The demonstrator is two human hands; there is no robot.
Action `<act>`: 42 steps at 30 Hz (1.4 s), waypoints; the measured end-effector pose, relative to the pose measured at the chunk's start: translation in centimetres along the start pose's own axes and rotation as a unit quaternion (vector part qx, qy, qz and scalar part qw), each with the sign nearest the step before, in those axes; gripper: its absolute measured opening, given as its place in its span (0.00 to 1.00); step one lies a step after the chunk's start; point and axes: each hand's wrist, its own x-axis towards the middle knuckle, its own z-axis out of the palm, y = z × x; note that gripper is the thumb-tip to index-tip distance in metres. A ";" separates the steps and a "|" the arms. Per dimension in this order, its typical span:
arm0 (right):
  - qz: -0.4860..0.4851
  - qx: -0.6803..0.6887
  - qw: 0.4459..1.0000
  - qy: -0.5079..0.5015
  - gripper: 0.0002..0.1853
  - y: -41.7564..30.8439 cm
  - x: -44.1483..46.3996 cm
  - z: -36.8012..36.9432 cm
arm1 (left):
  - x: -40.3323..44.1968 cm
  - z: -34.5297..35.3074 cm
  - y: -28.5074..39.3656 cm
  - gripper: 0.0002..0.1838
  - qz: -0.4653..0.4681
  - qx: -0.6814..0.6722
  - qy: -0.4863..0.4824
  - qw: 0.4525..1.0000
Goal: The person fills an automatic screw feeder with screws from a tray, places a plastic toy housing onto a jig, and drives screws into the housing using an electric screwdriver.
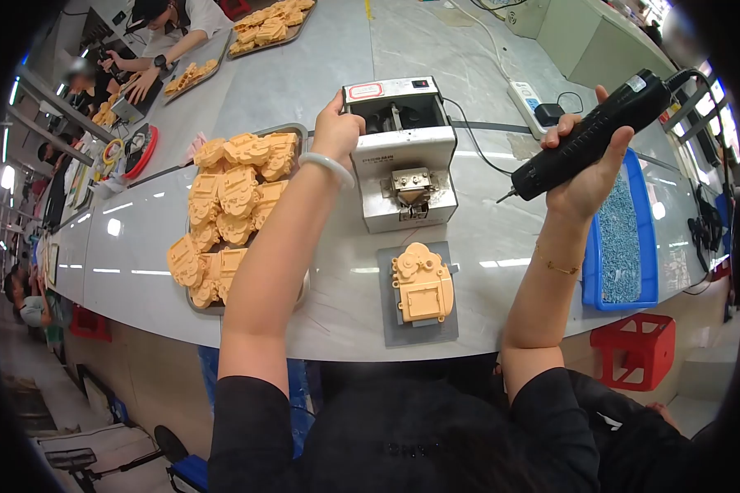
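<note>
My left hand [338,130] is closed on the upper left side of a white-and-metal screw feeder [403,177], which stands upright on the table. Up on the right, my right hand [588,168] grips a black electric screwdriver [592,135], its thin bit pointing down and left toward the feeder, apart from it. In front of the feeder, a cream plastic housing [422,283] lies on a grey fixture plate [441,330], touched by neither hand. Left of my left forearm, a tray [302,131] holds a heap of similar cream housings [234,193], partly hidden by that arm.
On the right sits a blue bin [590,271] of small pale-blue pieces. A power strip [528,107] and cables lie behind. More housings fill trays [308,12] at the far left, near a co-worker [185,25]. A red stool [633,349] stands below the right edge.
</note>
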 end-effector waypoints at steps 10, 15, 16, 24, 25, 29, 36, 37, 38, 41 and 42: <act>-0.046 -0.015 0.992 -0.115 0.47 3.3 -4.5 6.0 | -3.3 -1.5 -0.5 0.35 0.160 0.102 0.076 0.979; -0.098 -0.024 0.983 -0.152 0.51 5.4 -5.6 6.5 | -13.1 -4.3 -4.2 0.34 0.422 0.281 -0.013 0.862; -0.104 -0.023 0.984 -0.141 0.46 6.1 -5.6 6.7 | -15.0 -4.6 -4.6 0.35 0.414 0.327 -0.054 0.848; -0.038 -0.053 0.973 -0.221 0.43 7.7 -5.6 7.2 | -18.3 -4.0 -8.6 0.57 0.290 0.303 -0.221 0.881; -0.033 -0.053 0.967 -0.245 0.45 7.5 -5.5 7.4 | -18.3 -3.8 -8.6 0.59 0.278 0.296 -0.231 0.884; 0.039 -0.081 0.947 -0.308 0.58 6.9 -5.4 8.0 | -18.5 -3.8 -9.1 0.62 0.259 0.289 -0.232 0.892; -0.067 -0.052 0.980 -0.181 0.28 8.2 -5.5 8.7 | -18.5 -4.3 -10.3 0.66 0.233 0.266 -0.219 0.910; -0.069 -0.045 0.979 -0.185 0.28 8.1 -5.5 8.6 | -18.5 -4.4 -10.2 0.66 0.225 0.265 -0.219 0.911; -0.079 -0.090 0.974 -0.195 0.34 7.9 -5.8 8.7 | -18.5 -4.5 -10.2 0.67 0.218 0.265 -0.219 0.914; -0.096 -0.183 0.955 -0.210 0.48 6.9 -7.0 9.2 | -18.6 -4.6 -10.2 0.68 0.176 0.239 -0.225 0.928; -0.095 -0.189 0.955 -0.206 0.48 6.7 -7.3 9.4 | -18.6 -4.7 -10.3 0.68 0.177 0.239 -0.225 0.928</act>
